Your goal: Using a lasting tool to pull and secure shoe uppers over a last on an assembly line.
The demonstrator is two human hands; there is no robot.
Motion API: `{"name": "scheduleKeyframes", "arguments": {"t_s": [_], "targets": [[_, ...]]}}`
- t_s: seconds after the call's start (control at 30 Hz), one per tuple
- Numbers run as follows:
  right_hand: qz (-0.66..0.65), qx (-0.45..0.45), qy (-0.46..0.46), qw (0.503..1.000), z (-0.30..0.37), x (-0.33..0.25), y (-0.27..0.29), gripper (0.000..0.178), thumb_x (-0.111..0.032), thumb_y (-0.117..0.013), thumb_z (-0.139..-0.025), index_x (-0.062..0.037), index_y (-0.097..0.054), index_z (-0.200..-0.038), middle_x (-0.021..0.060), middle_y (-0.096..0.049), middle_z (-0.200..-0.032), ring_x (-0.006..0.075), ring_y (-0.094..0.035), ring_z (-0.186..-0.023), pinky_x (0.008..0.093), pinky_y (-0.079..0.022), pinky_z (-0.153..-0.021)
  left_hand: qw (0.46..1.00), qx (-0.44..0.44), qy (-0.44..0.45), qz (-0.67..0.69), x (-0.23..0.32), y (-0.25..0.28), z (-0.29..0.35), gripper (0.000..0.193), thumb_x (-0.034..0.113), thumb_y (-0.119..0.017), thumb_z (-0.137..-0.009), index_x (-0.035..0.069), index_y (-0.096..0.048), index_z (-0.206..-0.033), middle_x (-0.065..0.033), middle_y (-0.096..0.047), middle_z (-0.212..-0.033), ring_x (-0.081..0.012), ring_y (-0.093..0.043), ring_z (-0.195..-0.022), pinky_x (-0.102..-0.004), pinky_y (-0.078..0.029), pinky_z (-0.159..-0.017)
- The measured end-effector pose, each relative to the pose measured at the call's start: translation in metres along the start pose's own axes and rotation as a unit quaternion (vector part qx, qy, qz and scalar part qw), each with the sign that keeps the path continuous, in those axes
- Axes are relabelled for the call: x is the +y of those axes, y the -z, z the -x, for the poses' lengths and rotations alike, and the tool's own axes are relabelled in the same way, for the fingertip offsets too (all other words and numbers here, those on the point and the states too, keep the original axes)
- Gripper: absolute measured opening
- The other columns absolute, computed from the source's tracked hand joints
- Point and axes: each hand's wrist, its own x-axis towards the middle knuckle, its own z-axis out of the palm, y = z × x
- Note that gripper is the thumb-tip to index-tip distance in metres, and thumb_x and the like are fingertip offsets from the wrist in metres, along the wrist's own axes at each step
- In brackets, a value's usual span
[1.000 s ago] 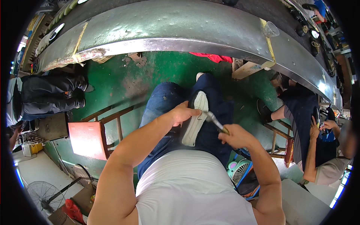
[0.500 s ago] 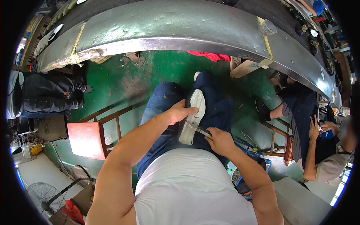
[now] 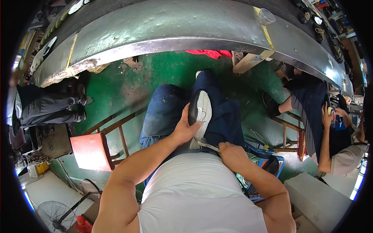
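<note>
A shoe with a black upper lies over my lap, its pale, stitched-edged underside facing up. My left hand is closed round its left side, the thumb lying on the underside. In my right hand is a slim metal hand tool with a curved head; its exact kind is too small to tell. The tool's head touches the shoe's near end, just above my white shirt. My fingers cover the tool's handle, and the shoe's near tip is partly hidden.
A long metal-edged workbench spans the far side, with a clear plastic cup on it. A red-topped stool stands left, a standing fan at lower left. One person stands left; another sits right, hands busy.
The tool and my right hand have moved nearer my body, toward the shoe's near end. My left hand has slid down the shoe's side, and the shoe has tilted, showing more black upper.
</note>
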Motion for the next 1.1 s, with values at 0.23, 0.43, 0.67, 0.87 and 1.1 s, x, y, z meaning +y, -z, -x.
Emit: {"name": "scheduleKeyframes", "arguments": {"t_s": [0.23, 0.43, 0.67, 0.87, 1.1], "targets": [[-0.079, -0.140, 0.032, 0.986, -0.023, 0.035, 0.020, 0.028, -0.027, -0.059, -0.096, 0.0010, -0.062, -0.098, 0.0169, -0.070, -0.083, 0.0307, -0.071, -0.071, 0.0412, -0.057, -0.064, 0.975, -0.068, 0.003, -0.211, -0.009, 0.017, 0.030, 0.105, 0.021, -0.063, -0.095, 0.008, 0.022, -0.156, -0.0272, -0.005, -0.163, -0.0354, -0.015, -0.152, -0.0368, -0.020, -0.121], [-0.277, -0.247, -0.104, 0.923, -0.022, 0.034, 0.062, 0.037, -0.034, -0.060, -0.097, 0.0022, -0.060, -0.100, 0.0124, -0.069, -0.082, 0.0230, -0.067, -0.061, 0.0355, -0.055, -0.059, 0.975, -0.119, 0.078, -0.170, 0.014, 0.022, 0.035, 0.113, 0.025, -0.064, -0.093, 0.005, 0.031, -0.151, -0.0307, 0.001, -0.163, -0.0381, -0.007, -0.153, -0.0364, -0.015, -0.123], [-0.197, 0.004, 0.011, 0.980, -0.030, 0.007, 0.011, 0.039, -0.035, -0.052, -0.101, 0.0026, -0.059, -0.096, 0.0284, -0.065, -0.085, 0.0486, -0.063, -0.084, 0.0522, -0.049, -0.073, 0.940, -0.136, 0.048, -0.310, 0.020, 0.019, 0.033, 0.136, 0.034, -0.080, -0.078, -0.002, 0.029, -0.150, -0.0341, -0.003, -0.160, -0.0417, -0.009, -0.152, -0.0374, -0.016, -0.123], [-0.460, 0.004, -0.061, 0.886, -0.023, 0.043, -0.020, 0.036, -0.031, -0.047, -0.105, 0.0014, -0.059, -0.098, 0.0130, -0.068, -0.081, 0.0227, -0.067, -0.071, 0.0351, -0.053, -0.067, 0.967, 0.037, -0.023, -0.251, 0.014, 0.020, -0.012, 0.110, 0.039, -0.075, -0.087, -0.008, 0.000, -0.154, -0.0279, -0.049, -0.136, -0.0328, -0.049, -0.131, -0.0379, -0.039, -0.111], [-0.442, 0.011, -0.101, 0.891, -0.027, 0.056, 0.013, 0.036, -0.033, -0.054, -0.102, 0.0014, -0.061, -0.105, 0.0105, -0.068, -0.081, 0.0216, -0.068, -0.071, 0.0349, -0.054, -0.066, 0.996, 0.088, 0.031, 0.018, 0.126, 0.064, -0.011, 0.072, 0.036, -0.072, -0.092, -0.009, -0.044, -0.141, -0.0187, -0.060, -0.132, -0.0245, -0.059, -0.118, -0.0360, -0.047, -0.101]]}}
